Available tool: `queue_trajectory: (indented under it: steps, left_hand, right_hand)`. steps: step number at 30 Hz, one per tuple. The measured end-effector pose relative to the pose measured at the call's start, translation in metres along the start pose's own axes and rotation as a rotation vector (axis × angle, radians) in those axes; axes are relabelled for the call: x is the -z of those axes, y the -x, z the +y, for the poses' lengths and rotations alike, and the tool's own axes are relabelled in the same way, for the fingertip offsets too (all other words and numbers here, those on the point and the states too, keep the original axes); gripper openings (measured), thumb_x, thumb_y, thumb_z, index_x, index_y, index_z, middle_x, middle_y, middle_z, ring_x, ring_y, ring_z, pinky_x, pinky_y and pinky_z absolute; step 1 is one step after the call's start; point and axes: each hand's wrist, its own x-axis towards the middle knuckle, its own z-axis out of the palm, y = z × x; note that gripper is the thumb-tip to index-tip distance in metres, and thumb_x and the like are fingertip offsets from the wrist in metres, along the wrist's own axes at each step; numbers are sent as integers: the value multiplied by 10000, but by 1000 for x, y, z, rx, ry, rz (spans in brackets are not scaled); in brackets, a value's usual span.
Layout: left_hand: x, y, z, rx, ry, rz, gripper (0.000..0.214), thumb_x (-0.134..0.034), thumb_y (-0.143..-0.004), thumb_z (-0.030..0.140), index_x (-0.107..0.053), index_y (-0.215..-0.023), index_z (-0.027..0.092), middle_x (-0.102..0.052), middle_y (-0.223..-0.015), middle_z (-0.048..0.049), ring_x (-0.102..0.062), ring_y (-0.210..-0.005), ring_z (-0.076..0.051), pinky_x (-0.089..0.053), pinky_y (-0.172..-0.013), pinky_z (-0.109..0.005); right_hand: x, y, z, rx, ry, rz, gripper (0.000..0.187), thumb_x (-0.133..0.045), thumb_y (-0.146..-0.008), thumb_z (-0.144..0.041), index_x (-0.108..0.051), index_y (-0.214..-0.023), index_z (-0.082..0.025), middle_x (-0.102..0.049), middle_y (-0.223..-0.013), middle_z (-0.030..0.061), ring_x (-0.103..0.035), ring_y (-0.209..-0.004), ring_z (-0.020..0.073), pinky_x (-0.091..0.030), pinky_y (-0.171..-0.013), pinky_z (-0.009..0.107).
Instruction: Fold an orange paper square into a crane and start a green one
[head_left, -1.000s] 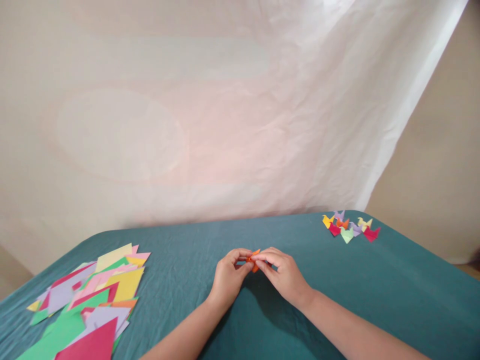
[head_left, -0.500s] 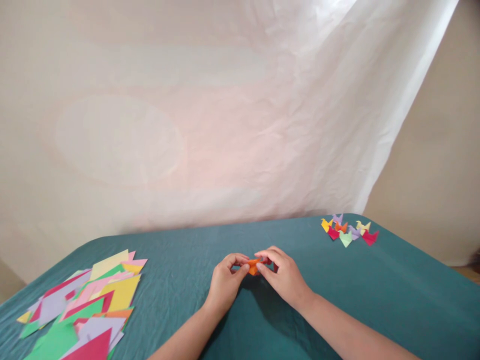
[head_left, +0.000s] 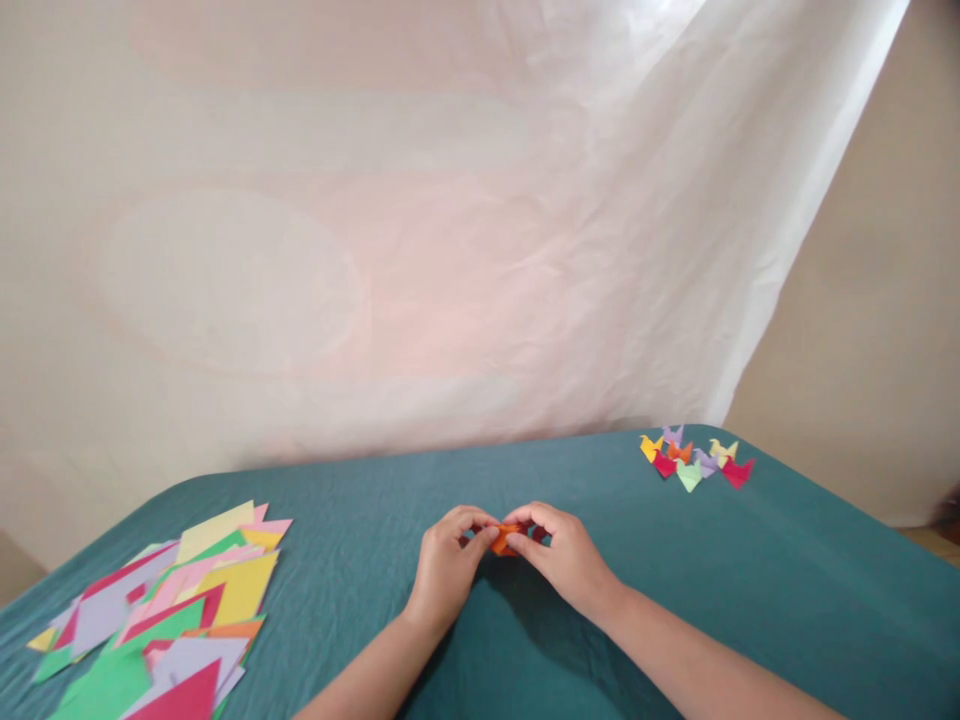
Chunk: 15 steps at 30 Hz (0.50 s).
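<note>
A small folded orange paper piece (head_left: 505, 538) is pinched between both hands just above the teal tablecloth (head_left: 787, 590) at the middle of the table. My left hand (head_left: 448, 566) grips its left side with thumb and fingers closed. My right hand (head_left: 566, 558) holds its right side, fingers curled over it. Most of the paper is hidden by the fingertips.
A loose spread of coloured paper squares (head_left: 161, 615) lies at the left front of the table. Several small folded paper figures (head_left: 694, 460) sit in a cluster at the far right. A white creased backdrop (head_left: 420, 230) hangs behind the table.
Both hands have drawn slightly nearer to me and lower, fingers working the orange paper, which now shows less. The view has shifted a little.
</note>
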Motion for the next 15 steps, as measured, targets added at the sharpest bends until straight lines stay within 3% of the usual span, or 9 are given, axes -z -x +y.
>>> queue_trajectory:
  steps: [6,15]
  left_hand:
    - [-3,-6,-10,251,399,-124,307,-617,-750,439,-692,-806,147,-671,-718,-36,-591,-624,-145,-467,-555,-227]
    - [-7,-1,-3,264,467,-198,292,-632,-754,422,-676,-796,137,-632,-694,-23,-544,-607,-118,-438,-543,-204]
  right_hand:
    - [5,-1,-3,-86,-143,-12,178,-545,-857,-279,-652,-978,-203,-684,-903,29,-620,-761,165,-480,-680,260]
    - [4,-3,4,-56,-131,-7,136,-567,-844,-281,-666,-819,-191,-657,-801,15,-604,-727,160,-454,-648,246]
